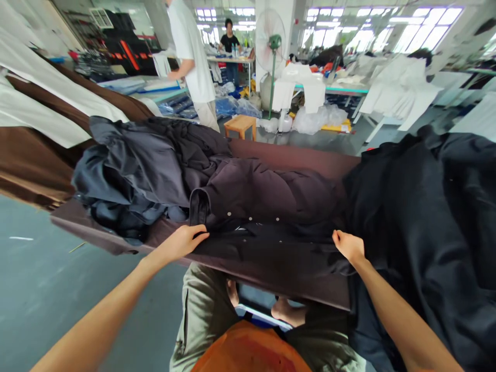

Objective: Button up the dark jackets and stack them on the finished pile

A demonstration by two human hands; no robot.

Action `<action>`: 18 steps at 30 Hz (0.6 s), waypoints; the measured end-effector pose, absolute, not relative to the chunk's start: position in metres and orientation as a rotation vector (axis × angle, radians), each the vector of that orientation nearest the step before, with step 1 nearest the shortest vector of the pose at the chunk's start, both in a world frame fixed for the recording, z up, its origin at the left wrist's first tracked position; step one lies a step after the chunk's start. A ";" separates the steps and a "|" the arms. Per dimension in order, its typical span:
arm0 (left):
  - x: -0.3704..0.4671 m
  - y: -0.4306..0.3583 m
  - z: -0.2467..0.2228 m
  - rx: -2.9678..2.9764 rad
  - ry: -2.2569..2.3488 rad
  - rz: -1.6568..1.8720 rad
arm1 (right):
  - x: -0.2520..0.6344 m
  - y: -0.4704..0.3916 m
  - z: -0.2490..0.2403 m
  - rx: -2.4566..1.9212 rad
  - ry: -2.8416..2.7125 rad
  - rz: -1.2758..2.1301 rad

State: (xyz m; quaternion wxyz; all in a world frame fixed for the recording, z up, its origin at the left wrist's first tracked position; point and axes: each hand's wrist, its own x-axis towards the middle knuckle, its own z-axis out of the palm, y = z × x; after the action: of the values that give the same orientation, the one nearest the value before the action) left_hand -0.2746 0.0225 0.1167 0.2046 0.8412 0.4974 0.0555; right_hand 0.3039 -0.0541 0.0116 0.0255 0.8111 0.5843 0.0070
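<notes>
A dark collared garment point(267, 191), seemingly a shirt or jacket, lies spread across the brown-covered table point(294, 281). Several pale round buttons or snaps run along its front edge, and the collar points left. Near that collar, my left hand point(186, 240) pinches the front edge between thumb and fingers. My right hand point(350, 245) is closed on the same front at its far right end. Between my hands the two front edges lie close together, with a dark gap showing between them. The fabric inside my right fingers is hidden.
Heaped dark garments point(143, 165) cover the table's left end; another dark pile point(426, 217) rises at my right. Brown and white cloth point(42, 119) hangs at the left. Beyond stand a wooden stool point(240, 124), a fan point(274, 41) and two people.
</notes>
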 end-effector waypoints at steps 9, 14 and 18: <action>-0.264 0.014 0.027 2.390 1.600 0.046 | 0.209 -0.042 0.045 2.398 2.155 0.138; -0.255 0.022 0.046 2.462 1.642 0.308 | 0.027 -0.045 0.050 1.627 3.175 -0.569; -0.229 0.039 0.055 2.606 1.481 0.498 | -0.069 -0.040 0.022 1.545 3.186 -0.631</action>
State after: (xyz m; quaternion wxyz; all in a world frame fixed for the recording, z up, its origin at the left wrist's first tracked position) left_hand -0.2290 0.0393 0.0547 0.0515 0.8565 0.4868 0.1636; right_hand -0.0689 -0.0401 0.0217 -0.2257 0.4184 0.8630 -0.1710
